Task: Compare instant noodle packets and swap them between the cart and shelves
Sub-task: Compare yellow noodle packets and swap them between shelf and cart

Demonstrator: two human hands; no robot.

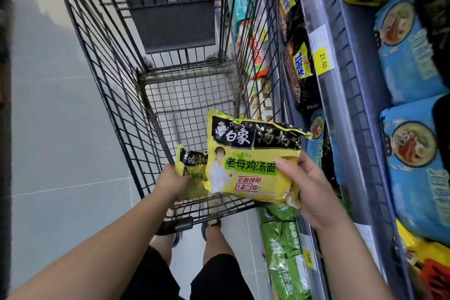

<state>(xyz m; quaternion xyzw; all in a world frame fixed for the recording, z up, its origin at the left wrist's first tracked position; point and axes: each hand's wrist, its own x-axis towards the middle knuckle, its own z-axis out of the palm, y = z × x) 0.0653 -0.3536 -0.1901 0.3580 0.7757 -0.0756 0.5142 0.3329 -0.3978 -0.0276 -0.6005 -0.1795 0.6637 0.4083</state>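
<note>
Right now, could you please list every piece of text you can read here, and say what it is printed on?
"白象": large yellow and black noodle packet in the right hand.
"老母鸡汤面": green band on that packet.
"21.50": yellow price tag on the grey shelf rail.
Too blurred: smaller yellow packet in the left hand, blue shelf packets.

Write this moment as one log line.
left hand: grips left packet | right hand: grips right packet | both yellow, at cart

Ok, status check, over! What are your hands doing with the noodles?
Left hand grips half-hidden yellow packet over cart. Right hand holds large yellow packet beside it. Shelves close on right.
</note>
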